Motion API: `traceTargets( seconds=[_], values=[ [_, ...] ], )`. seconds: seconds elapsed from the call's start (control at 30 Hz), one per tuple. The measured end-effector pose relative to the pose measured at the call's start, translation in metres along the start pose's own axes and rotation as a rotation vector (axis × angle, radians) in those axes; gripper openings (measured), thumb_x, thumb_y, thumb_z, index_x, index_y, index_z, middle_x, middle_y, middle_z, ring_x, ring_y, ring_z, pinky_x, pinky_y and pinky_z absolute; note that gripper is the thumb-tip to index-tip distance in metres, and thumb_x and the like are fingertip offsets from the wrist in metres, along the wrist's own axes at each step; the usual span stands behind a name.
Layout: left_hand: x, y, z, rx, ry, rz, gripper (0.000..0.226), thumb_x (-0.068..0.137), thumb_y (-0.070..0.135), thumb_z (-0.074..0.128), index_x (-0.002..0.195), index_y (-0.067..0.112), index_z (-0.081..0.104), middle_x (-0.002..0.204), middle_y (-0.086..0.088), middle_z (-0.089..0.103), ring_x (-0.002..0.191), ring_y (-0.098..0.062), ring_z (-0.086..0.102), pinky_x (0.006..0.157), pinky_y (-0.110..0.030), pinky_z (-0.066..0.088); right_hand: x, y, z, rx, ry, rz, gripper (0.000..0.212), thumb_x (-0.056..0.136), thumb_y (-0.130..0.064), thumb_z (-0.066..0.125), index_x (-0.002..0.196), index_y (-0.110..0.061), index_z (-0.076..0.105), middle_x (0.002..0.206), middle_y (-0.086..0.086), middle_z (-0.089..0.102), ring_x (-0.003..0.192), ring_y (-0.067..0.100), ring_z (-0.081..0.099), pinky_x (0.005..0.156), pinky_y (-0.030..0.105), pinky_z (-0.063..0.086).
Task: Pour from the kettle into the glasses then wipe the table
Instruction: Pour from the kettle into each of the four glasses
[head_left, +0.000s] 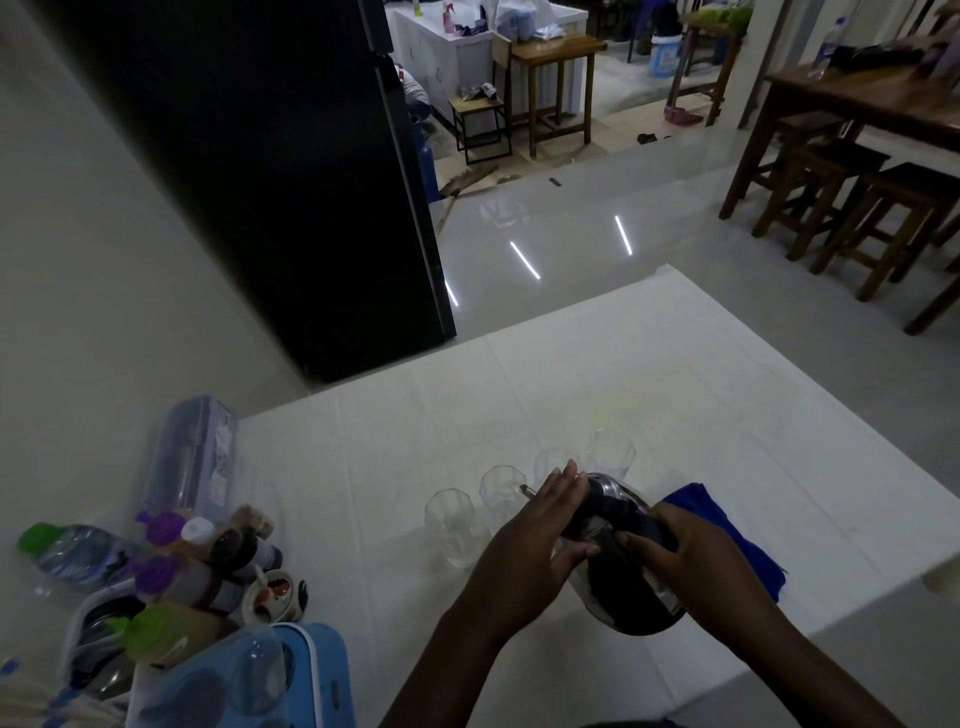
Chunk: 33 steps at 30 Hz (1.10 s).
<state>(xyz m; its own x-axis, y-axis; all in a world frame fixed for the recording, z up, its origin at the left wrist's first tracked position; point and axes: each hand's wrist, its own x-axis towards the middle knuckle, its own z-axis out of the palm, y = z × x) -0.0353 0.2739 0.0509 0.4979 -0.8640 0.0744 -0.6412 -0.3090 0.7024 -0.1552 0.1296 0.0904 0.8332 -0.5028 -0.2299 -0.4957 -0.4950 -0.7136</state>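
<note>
A shiny steel kettle with a black lid and handle is tilted to the left over a row of several clear glasses on the white-covered table. Its spout points at the second glass. My right hand grips the black handle. My left hand lies flat against the kettle's lid and left side, fingers stretched out. Two more glasses stand behind the kettle. A blue cloth lies on the table just right of the kettle, partly hidden by my right hand.
At the table's left edge stand several bottles with purple and green caps, a clear plastic container and a blue tray holding a glass. A black fridge rises behind. Wooden stools stand at the far right.
</note>
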Motion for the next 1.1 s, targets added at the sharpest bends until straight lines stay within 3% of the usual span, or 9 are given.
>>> traceTargets(
  seconds=[0.83, 1.1],
  values=[
    [0.0, -0.0019, 0.0008, -0.011, 0.008, -0.007, 0.066, 0.093, 0.031, 0.057, 0.147, 0.028, 0.019, 0.155, 0.016, 0.011, 0.141, 0.006, 0.004, 0.111, -0.015, 0.014, 0.0046, 0.0028, 0.0027, 0.001, 0.001, 0.009, 0.008, 0.084, -0.034, 0.062, 0.086, -0.03, 0.056, 0.074, -0.009, 0.062, 0.07, 0.005, 0.059, 0.055, 0.015, 0.041],
    [-0.001, 0.0008, 0.0003, 0.0, 0.002, -0.002, 0.066, 0.093, 0.029, 0.057, 0.147, 0.029, 0.019, 0.155, 0.015, 0.012, 0.141, 0.005, 0.004, 0.113, -0.018, 0.017, 0.0002, 0.0021, 0.0021, 0.028, -0.003, -0.012, 0.016, 0.085, -0.03, 0.062, 0.075, -0.035, 0.05, 0.066, -0.009, 0.057, 0.061, 0.003, 0.055, 0.049, 0.013, 0.036]
  ],
)
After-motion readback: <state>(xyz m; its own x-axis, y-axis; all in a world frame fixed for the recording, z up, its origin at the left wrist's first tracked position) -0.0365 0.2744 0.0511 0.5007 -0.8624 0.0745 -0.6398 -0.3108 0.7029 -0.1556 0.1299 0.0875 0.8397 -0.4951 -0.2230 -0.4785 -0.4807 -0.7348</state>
